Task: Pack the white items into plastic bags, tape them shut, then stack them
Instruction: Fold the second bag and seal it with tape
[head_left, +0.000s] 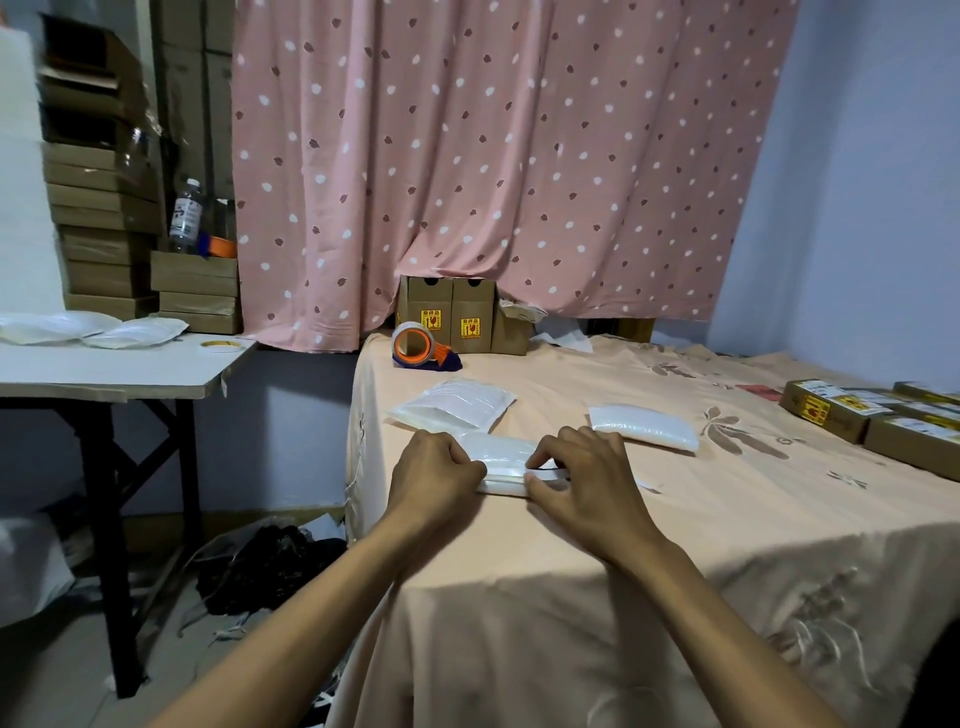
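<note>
Two yellow-labelled cartons (422, 299) beyond white bag (501, 451)

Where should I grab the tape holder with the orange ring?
Take the tape holder by its dark blue handle, which sticks out low on the right of the roll. Come from above: cardboard boxes stand close behind it.

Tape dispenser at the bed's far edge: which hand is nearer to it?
Left. The left hand holds the left end of the white packet, almost straight below the tape dispenser in view; the right hand pinches its right side, farther off to the right.
</note>
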